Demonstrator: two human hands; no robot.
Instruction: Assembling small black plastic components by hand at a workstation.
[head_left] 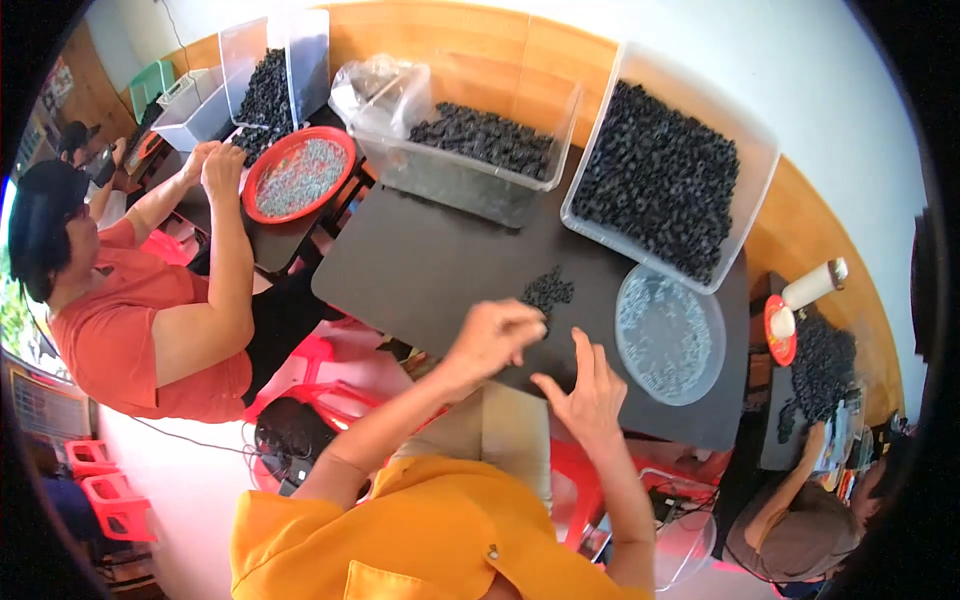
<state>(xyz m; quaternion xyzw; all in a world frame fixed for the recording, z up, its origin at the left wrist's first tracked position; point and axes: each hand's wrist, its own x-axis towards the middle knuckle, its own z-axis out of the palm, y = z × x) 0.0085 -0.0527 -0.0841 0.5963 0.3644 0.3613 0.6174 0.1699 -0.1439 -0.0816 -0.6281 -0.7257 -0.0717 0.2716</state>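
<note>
My left hand [495, 340] hovers over the near edge of the dark table [420, 260], fingers bent and drawn together. A dark speck shows at its fingertips, too small to make out. Just right of it, my right hand [590, 395] is open, thumb apart from raised fingers, with nothing visible in it. Beyond my left fingertips lies a small heap of black parts [548, 288]. To the right of my right hand, a round translucent tray [655, 375] holds many small pale, shiny pieces.
A clear bin [745, 215] heaped with small black parts stands at the back right. Another clear bin [450, 185] of black parts stands at the back. On the left, a person in red [150, 330] works beside a red tray [345, 165]. Another person [800, 525] sits far right.
</note>
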